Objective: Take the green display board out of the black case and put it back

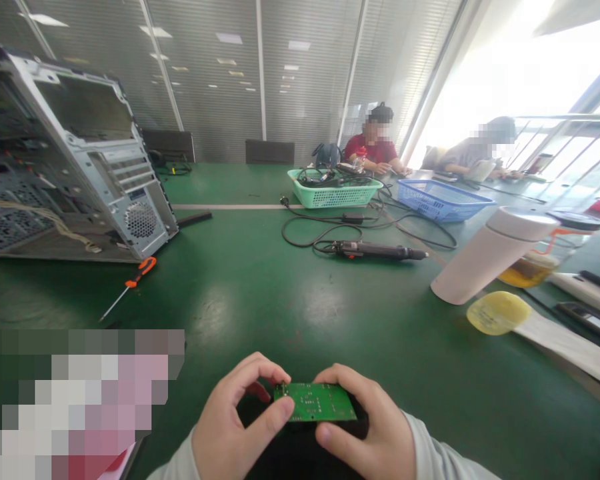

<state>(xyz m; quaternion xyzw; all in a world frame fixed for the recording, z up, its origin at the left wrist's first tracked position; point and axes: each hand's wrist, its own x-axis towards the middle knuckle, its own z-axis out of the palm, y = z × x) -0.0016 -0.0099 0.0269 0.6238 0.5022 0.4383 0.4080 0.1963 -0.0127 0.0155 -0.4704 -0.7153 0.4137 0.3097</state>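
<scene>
Together, the bare left hand [243, 420] and bare right hand [365, 420] pinch a small green circuit board [315, 402] at lower centre, both grips clenched on its edges; an open grey metal computer case [145, 200] stands upper left, an orange-handled screwdriver [139, 270] lying near it.

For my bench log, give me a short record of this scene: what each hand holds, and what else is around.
Left hand: holds green circuit board by its left end
Right hand: holds the same board by its right end
Tools: orange-handled screwdriver; corded electric screwdriver
Nearby: open desktop computer case; mint-green basket; blue basket; white bottle
People: co-worker in red shirt; co-worker in grey shirt
</scene>
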